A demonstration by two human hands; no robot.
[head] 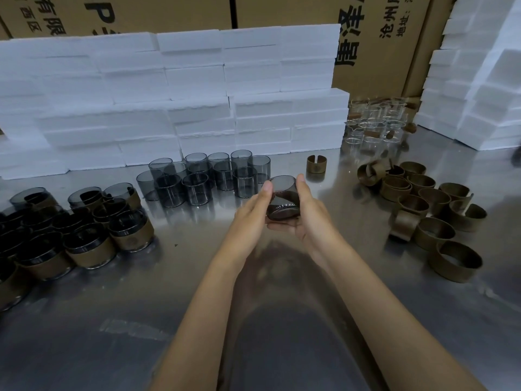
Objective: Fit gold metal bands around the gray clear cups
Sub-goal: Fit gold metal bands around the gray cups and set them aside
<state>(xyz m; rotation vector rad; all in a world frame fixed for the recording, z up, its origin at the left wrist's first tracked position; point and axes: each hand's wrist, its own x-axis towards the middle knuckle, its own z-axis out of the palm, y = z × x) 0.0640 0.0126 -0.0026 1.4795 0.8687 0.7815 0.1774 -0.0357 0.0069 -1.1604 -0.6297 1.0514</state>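
Two bare forearms reach in from the near edge over a shiny steel counter. Both hands meet at mid-scene around one smoky gray clear cup, held tilted, just above the counter. Left hand presses its left side w/ fingers nearly straight, thumb up by the rim. Right hand cradles it from the right & below, fingers curled under the base, thumb along the wall. Dark brownish tone shows thru the cup's lower part; can't tell if that's a band.

Far-left of the hands: cluster of bare gray clear cups, upright, touching each other. Near left: group of gray cups w/ gold-brown metal bands round them, packed close. Right side: pile of loose gold-brown open metal bands, some upright, some tipped. One single split band stands alone, far of the hands, between the bare cups & the pile. Far right: colourless clear glass cups, blurred.

Behind the cups, a wall of stacked white foam blocks; more white foam at far right. Brown cardboard cartons w/ black print at the back.
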